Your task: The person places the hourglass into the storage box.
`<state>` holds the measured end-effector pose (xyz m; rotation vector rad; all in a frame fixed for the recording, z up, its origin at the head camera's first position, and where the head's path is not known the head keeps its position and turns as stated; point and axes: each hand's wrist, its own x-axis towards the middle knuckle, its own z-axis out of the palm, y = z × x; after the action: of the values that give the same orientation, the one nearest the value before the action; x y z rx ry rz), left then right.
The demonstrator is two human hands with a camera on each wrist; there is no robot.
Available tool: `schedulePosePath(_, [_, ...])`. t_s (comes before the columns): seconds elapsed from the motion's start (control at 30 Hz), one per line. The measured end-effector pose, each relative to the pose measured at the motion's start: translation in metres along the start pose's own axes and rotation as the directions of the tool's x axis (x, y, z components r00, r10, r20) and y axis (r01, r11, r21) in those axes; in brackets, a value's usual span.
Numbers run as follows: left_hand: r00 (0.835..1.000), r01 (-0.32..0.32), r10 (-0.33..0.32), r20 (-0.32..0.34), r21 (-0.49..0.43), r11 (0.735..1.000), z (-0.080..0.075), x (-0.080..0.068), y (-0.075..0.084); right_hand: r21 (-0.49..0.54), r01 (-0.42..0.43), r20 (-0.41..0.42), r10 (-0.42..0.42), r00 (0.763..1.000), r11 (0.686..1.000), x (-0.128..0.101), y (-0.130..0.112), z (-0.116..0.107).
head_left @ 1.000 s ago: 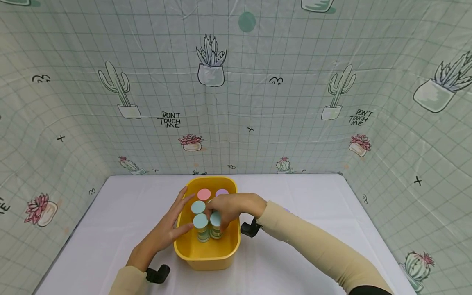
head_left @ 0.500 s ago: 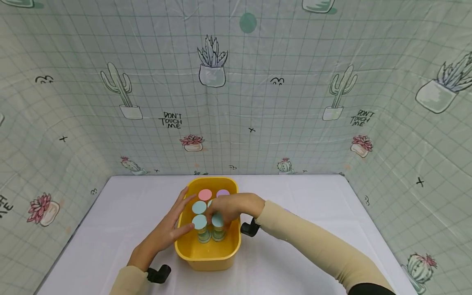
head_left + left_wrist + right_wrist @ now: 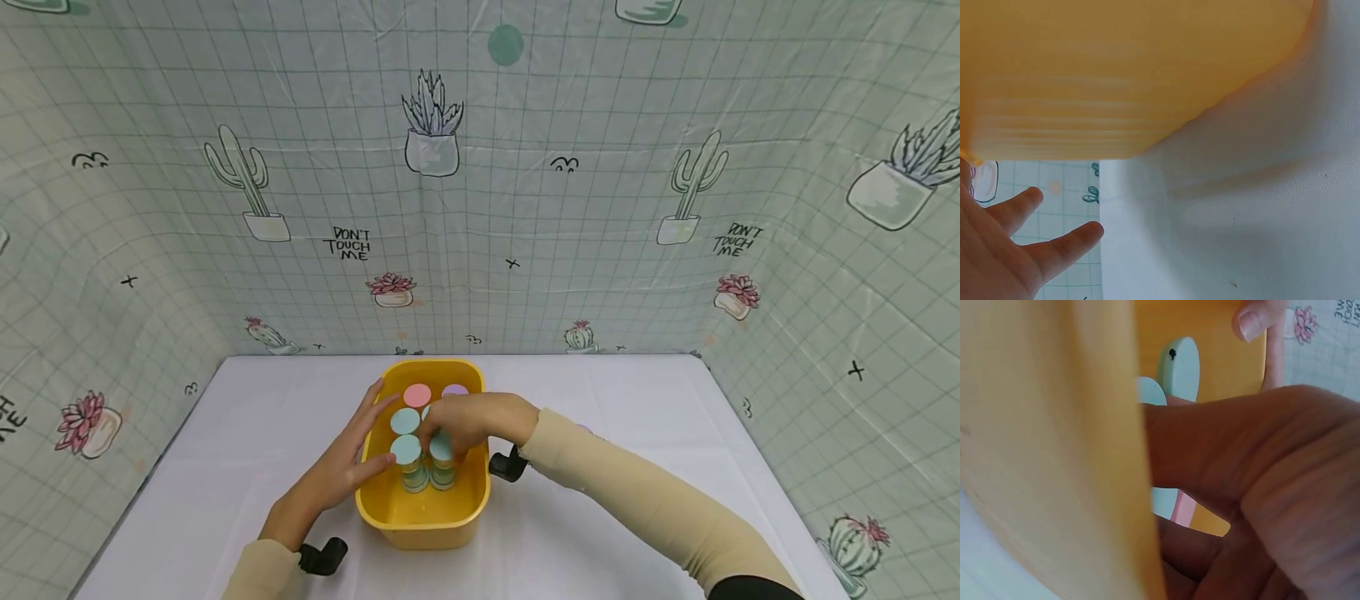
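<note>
A yellow plastic bin holds several small clear jars with coloured lids. At its front stand two light-blue-lidded jars side by side, a left one and a right one. My right hand reaches down over the bin's right side, its fingers around the right jar and mostly hidden. In the right wrist view, my thumb crosses light blue lids. My left hand spreads along the left rim, thumb tip right at the left jar's lid; two of its fingers extend outside the bin in the left wrist view.
Further back in the bin are a pink lid, a purple lid and another light blue lid. Something small and purple peeks out behind the right sleeve. A white cloth covers the table; patterned curtain surrounds it.
The front right jar has shifted slightly to the right along with the fingers of my right hand. My left hand has stayed in place at the rim.
</note>
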<state>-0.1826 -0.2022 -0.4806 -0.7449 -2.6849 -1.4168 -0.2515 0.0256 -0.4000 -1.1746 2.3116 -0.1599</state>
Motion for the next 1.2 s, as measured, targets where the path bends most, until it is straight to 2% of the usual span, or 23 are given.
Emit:
schedulePosePath(0.27, [1.0,-0.003,0.003,0.001,-0.004,1.0,0.0,0.0,0.0,-0.009,-0.019,-0.018,0.019,1.0,1.0,-0.002,-0.001,0.002])
schedulePosePath(0.47, [1.0,-0.006,0.006,-0.002,-0.001,1.0,0.0,0.0,0.001,0.045,0.025,-0.076,-0.022,0.997,0.999,-0.01,0.001,-0.001])
schedulePosePath(0.63, [1.0,-0.004,0.004,-0.002,-0.002,1.0,0.0,-0.001,0.001,0.141,0.1,-0.143,-0.08,0.987,0.985,-0.021,0.005,-0.007])
schedulePosePath(0.77, [1.0,0.0,0.0,-0.006,-0.002,1.0,0.0,0.0,0.001,0.286,0.138,-0.236,-0.07,0.969,0.948,-0.036,0.015,-0.01])
schedulePosePath(0.87, [1.0,0.002,-0.002,-0.007,-0.003,1.0,0.001,0.0,0.001,0.361,0.165,-0.357,-0.027,0.934,0.918,-0.05,0.024,-0.006])
schedulePosePath(0.97, [1.0,-0.002,0.002,-0.009,-0.004,1.0,0.001,0.0,0.001,0.401,0.181,-0.479,0.037,0.877,0.898,-0.067,0.035,0.003])
schedulePosePath(1.1, [1.0,-0.011,0.011,-0.013,-0.006,1.0,0.002,0.0,-0.001,0.402,0.152,-0.6,0.135,0.789,0.903,-0.087,0.049,0.024])
schedulePosePath(1.2, [1.0,-0.015,0.015,-0.015,-0.009,1.0,0.002,0.0,-0.002,0.388,0.061,-0.653,0.227,0.723,0.92,-0.101,0.058,0.043])
